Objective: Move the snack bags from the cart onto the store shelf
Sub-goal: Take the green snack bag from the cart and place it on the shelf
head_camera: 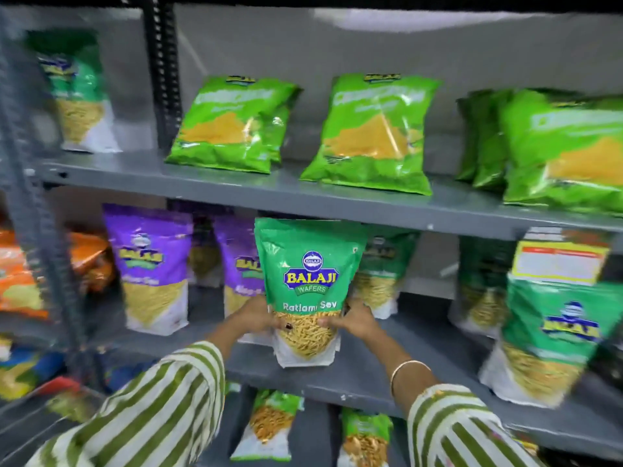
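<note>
Both hands clamped on one green Ratlami Sev bag [308,284], held upright with its base at the front edge of the middle shelf [371,372]. Left hand [254,316] wrapped round the bag's left edge, thumb across the clear window low on the front. Right hand [352,320] closed likewise on the right edge, fingers curled behind, thumb in front. Striped sleeves on both arms; thin bangle [406,370] on the right wrist.

On that same shelf: two purple bags [151,267] standing to the left, perhaps more behind, too blurred to count. To the right, a dark green bag [381,271] just behind the held one, another farther back, and a large green bag [553,335] tilted near the right edge.

On the upper shelf [236,183]: one green-and-white bag [79,92] far left, then light green bags [374,133] in three groups, at least six visible. On the lowest level, two more bags [269,423] partly hidden by the sleeves.
</note>
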### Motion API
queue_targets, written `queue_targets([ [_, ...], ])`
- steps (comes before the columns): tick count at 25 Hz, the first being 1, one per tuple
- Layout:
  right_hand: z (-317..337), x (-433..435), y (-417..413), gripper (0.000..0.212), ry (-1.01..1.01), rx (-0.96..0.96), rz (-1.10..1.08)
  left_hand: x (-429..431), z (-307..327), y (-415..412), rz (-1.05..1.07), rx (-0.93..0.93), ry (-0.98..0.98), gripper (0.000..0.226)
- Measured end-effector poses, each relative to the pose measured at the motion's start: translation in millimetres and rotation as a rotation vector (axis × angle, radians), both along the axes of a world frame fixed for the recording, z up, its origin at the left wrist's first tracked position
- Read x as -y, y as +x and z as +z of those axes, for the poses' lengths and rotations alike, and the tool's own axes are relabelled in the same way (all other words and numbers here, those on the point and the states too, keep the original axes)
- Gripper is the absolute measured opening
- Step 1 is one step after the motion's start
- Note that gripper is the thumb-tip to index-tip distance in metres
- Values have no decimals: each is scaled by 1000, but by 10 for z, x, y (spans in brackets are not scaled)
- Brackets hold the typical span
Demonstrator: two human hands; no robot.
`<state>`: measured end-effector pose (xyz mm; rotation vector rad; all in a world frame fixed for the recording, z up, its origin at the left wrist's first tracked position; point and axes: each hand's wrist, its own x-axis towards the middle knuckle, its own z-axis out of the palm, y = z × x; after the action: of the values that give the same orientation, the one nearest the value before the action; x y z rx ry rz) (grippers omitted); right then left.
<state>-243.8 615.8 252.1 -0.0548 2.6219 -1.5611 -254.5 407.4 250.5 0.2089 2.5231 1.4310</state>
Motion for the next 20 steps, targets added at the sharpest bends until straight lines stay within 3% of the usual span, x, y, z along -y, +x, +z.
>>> queue_targets([
  [2, -66, -269, -69, 68, -11, 2, -62, -276, -127, -243, 0, 18, -41, 63],
  [14, -392, -708, -269, 67, -116, 23, -207, -711, -492, -843, -84, 197, -2, 55],
  [18, -434, -683, -209, 78, -111, 107, -152, -723, -594, -750, -77, 281, -5, 57],
  [20, -603, -725, -271, 97, -78, 96, -150, -813, -635, -675, -42, 220, -13, 52],
])
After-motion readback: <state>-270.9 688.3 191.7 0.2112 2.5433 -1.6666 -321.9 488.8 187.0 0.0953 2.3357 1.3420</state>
